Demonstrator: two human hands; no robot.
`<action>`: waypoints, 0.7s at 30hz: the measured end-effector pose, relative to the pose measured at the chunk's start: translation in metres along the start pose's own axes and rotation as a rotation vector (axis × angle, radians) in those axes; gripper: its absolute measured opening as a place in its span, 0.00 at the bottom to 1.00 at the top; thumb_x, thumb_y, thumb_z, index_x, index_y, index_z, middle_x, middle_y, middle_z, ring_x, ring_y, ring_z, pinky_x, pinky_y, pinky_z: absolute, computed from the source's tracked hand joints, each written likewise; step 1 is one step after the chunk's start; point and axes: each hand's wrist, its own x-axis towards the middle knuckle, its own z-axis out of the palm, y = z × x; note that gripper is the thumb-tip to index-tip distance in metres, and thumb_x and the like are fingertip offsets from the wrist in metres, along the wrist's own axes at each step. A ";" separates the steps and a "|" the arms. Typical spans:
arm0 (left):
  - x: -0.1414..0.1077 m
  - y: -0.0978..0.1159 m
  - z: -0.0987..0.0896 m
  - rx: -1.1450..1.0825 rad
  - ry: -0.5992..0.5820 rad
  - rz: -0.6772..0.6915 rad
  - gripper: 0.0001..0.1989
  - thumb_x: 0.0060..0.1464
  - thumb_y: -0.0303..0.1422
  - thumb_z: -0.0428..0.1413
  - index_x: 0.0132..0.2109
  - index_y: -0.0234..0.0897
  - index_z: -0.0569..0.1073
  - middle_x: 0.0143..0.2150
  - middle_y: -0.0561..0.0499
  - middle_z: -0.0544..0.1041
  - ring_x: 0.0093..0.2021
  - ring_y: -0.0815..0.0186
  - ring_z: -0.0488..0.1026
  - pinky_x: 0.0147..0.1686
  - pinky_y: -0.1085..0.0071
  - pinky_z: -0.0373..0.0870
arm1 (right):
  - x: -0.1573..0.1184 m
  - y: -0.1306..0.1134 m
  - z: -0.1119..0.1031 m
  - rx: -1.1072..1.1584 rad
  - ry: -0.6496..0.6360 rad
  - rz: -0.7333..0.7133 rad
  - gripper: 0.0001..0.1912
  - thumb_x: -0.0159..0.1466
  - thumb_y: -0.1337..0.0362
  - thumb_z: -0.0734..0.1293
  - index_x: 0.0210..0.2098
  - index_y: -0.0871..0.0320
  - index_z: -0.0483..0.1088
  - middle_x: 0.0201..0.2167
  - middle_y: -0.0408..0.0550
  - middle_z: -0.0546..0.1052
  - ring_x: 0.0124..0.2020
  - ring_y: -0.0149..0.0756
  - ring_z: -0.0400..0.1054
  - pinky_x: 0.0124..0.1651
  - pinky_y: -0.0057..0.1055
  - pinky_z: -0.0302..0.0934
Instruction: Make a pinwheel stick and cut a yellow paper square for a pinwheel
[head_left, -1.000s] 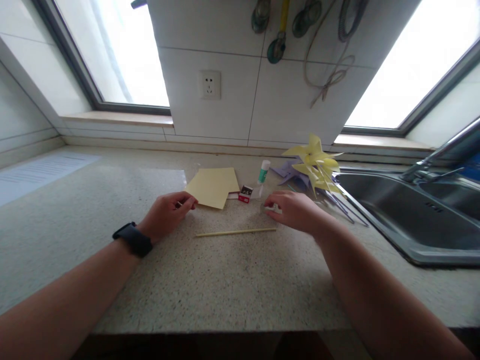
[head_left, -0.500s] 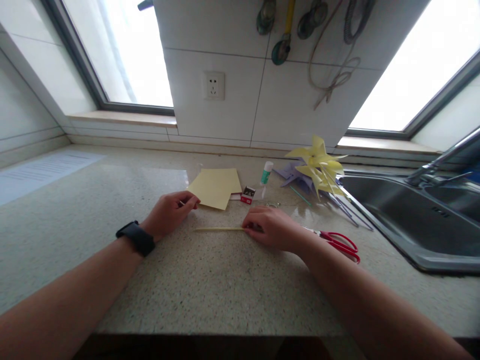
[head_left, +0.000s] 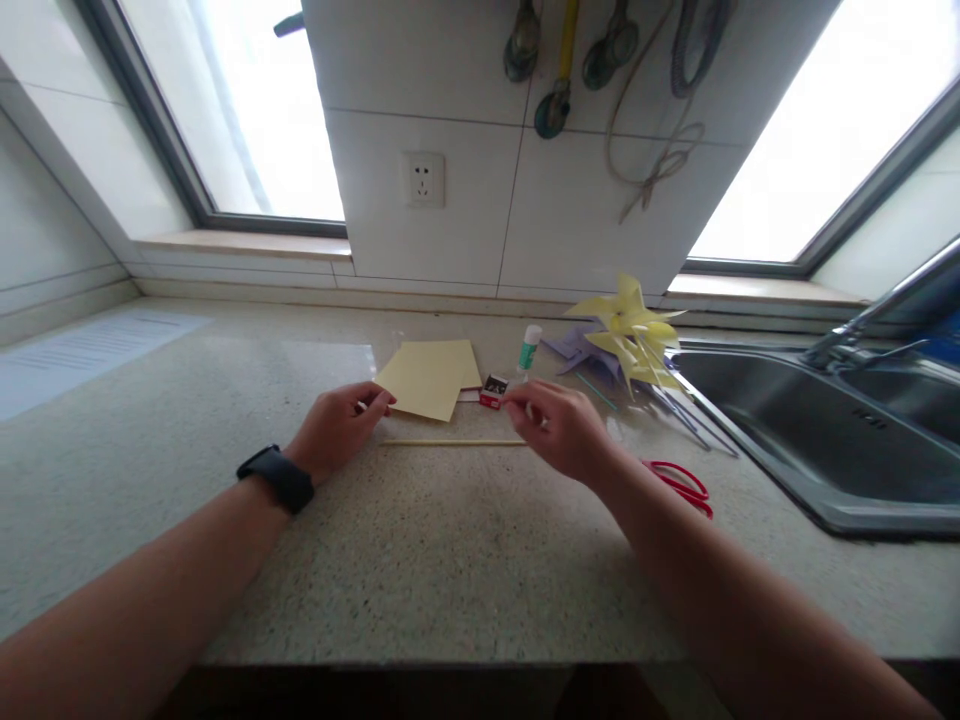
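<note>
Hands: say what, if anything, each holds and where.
Left hand at the yellow paper's left side, right hand by the red box: whether either grips cannot be told.

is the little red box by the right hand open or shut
Open: the red box shows a dark interior at its top, with no lid across it. What lies inside is too small to tell.

White light is filling two windows (head_left: 247,110) — a tiled wall (head_left: 476,220) is standing between them, behind a speckled desk (head_left: 450,560).
</note>
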 end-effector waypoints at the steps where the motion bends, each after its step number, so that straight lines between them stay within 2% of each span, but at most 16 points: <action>1: 0.000 0.000 0.000 0.015 0.000 0.010 0.15 0.64 0.42 0.51 0.40 0.40 0.79 0.33 0.50 0.82 0.29 0.64 0.76 0.31 0.67 0.70 | 0.000 0.006 -0.007 -0.004 0.081 0.046 0.10 0.69 0.63 0.61 0.40 0.57 0.74 0.29 0.44 0.75 0.26 0.30 0.64 0.33 0.30 0.57; 4: 0.000 0.000 0.000 0.068 0.012 0.050 0.15 0.64 0.41 0.52 0.38 0.40 0.79 0.34 0.49 0.81 0.31 0.63 0.75 0.33 0.65 0.70 | 0.000 0.030 -0.021 -0.015 0.246 0.169 0.12 0.70 0.62 0.58 0.40 0.57 0.73 0.25 0.43 0.71 0.24 0.30 0.61 0.31 0.30 0.55; 7: 0.001 -0.001 0.000 0.121 0.045 0.096 0.13 0.63 0.39 0.52 0.41 0.39 0.79 0.37 0.46 0.81 0.37 0.59 0.76 0.40 0.61 0.73 | 0.000 0.052 -0.021 -0.020 0.285 0.237 0.11 0.68 0.61 0.60 0.40 0.57 0.73 0.25 0.43 0.71 0.25 0.32 0.62 0.30 0.30 0.55; 11: 0.004 -0.005 0.002 0.174 0.030 0.178 0.14 0.62 0.37 0.54 0.51 0.39 0.77 0.52 0.43 0.79 0.55 0.54 0.72 0.58 0.53 0.66 | -0.001 0.059 -0.008 0.001 0.185 0.227 0.09 0.65 0.63 0.63 0.43 0.57 0.73 0.28 0.44 0.74 0.26 0.31 0.65 0.32 0.30 0.57; 14: 0.005 -0.010 0.005 0.196 -0.022 0.219 0.20 0.59 0.38 0.57 0.58 0.39 0.74 0.60 0.43 0.76 0.63 0.53 0.68 0.63 0.52 0.63 | -0.001 0.054 0.002 0.016 0.078 0.184 0.10 0.64 0.65 0.64 0.43 0.57 0.74 0.30 0.45 0.76 0.27 0.32 0.65 0.33 0.30 0.58; 17: 0.006 -0.013 0.007 0.210 -0.057 0.231 0.20 0.60 0.40 0.57 0.57 0.40 0.75 0.58 0.45 0.77 0.63 0.53 0.68 0.63 0.52 0.64 | -0.001 0.049 0.007 0.017 0.017 0.158 0.09 0.64 0.65 0.64 0.43 0.57 0.74 0.33 0.47 0.77 0.29 0.33 0.65 0.34 0.30 0.58; 21: 0.006 -0.014 0.006 0.224 -0.059 0.223 0.16 0.62 0.40 0.54 0.53 0.44 0.78 0.53 0.45 0.80 0.54 0.54 0.76 0.57 0.54 0.69 | -0.001 0.046 0.007 0.010 -0.022 0.135 0.09 0.64 0.66 0.64 0.43 0.57 0.73 0.35 0.47 0.77 0.31 0.34 0.66 0.37 0.31 0.59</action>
